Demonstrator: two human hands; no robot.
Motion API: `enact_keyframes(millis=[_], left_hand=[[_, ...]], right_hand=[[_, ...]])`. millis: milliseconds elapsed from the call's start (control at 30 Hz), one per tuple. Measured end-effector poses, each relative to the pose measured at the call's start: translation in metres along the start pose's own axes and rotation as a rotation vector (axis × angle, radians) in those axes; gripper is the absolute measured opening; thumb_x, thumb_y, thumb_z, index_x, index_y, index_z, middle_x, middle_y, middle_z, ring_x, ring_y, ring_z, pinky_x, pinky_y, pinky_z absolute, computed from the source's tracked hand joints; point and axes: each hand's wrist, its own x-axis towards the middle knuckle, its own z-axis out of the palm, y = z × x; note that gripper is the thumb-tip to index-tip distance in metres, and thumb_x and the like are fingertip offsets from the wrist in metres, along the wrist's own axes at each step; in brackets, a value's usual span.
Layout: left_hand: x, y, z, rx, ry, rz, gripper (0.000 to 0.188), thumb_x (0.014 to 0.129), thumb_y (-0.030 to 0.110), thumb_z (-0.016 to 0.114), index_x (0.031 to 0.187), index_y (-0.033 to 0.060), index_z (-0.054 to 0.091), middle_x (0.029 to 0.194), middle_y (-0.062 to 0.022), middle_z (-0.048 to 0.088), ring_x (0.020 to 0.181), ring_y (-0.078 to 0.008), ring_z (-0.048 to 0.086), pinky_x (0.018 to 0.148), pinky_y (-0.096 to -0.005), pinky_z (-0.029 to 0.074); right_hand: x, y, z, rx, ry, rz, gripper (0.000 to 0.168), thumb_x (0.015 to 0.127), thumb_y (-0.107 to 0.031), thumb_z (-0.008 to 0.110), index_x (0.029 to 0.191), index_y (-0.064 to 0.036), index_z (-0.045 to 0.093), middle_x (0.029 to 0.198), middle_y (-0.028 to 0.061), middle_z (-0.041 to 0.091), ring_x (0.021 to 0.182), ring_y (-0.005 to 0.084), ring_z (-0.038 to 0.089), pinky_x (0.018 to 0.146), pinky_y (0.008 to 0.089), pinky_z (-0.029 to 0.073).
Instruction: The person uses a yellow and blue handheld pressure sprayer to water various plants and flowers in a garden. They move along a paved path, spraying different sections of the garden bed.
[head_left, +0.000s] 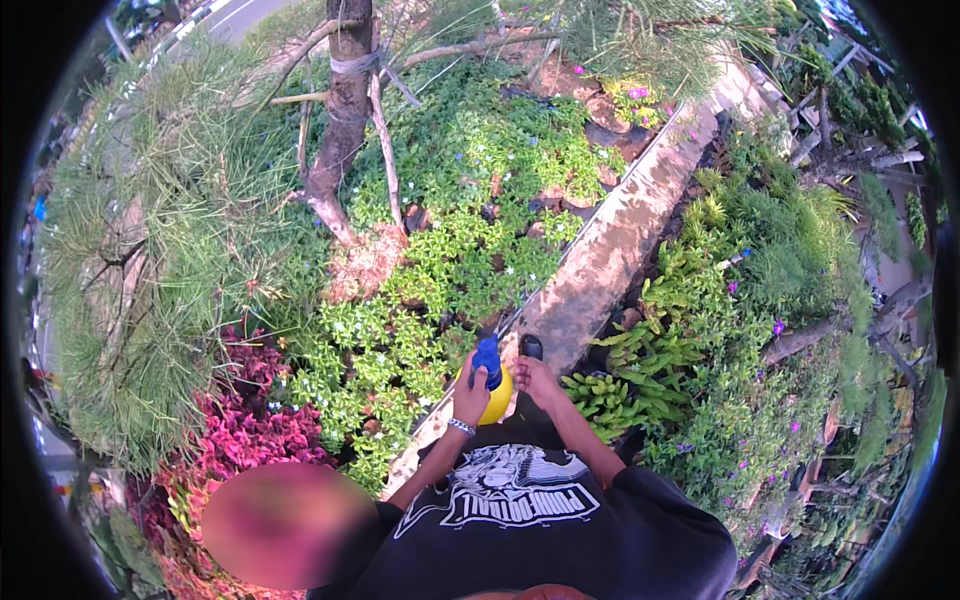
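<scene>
Close in front of my body is a pump spray bottle (496, 403) with a yellow tank and a blue top. My left hand (471, 394) is closed around its blue spray head, with a chain bracelet on the wrist. Just to the right of the bottle, my right hand (534, 377) is raised with its fingers curled and the thumb near the fingertips; whether something small is between them cannot be told. The lower part of the yellow tank is hidden by my left hand and the dark shirt.
A narrow concrete path (600, 255) runs diagonally away under me. Low green plants (465, 247) and a propped tree trunk (341, 127) stand to its left, with magenta foliage (259, 435) nearer. Ferns (637, 375) and flowering shrubs border its right side. Pine-like branches (172, 225) hang at the left.
</scene>
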Motion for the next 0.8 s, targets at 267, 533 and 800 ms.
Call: enact_keyframes(millis=[267,533,800], left_hand=[[-0.036,-0.025,-0.075,-0.225,0.345,-0.021,0.048,0.096,0.026,0.047,0.140,0.0127,0.033,0.071,-0.0021,0.053,0.042,-0.0074,0.042,0.037,-0.0225,0.034],[-0.086,-0.050,-0.143,-0.527,1.018,0.172,0.029,0.097,0.026,0.042,0.125,0.0161,0.042,0.064,0.0013,0.049,0.039,-0.0061,0.041,0.034,-0.0217,0.033],[-0.136,-0.056,-0.177,-0.619,1.223,0.276,0.043,0.096,0.025,0.045,0.137,0.0144,0.032,0.072,-0.0006,0.049,0.041,-0.0073,0.042,0.035,-0.0225,0.033]], right_hand=[[0.005,0.007,0.074,-0.106,-0.080,-0.016,0.017,0.088,-0.025,0.055,0.093,-0.011,0.062,0.072,-0.0039,0.054,0.064,0.0075,0.049,0.059,0.0220,0.040],[-0.008,0.081,0.131,-0.417,-0.310,0.169,0.015,0.085,-0.026,0.060,0.091,-0.012,0.062,0.071,-0.0044,0.055,0.062,0.0079,0.049,0.056,0.0223,0.039],[-0.033,0.130,0.195,-0.711,-0.635,0.258,0.017,0.087,-0.025,0.059,0.094,-0.009,0.060,0.071,-0.0051,0.052,0.059,0.0055,0.047,0.052,0.0205,0.038]])
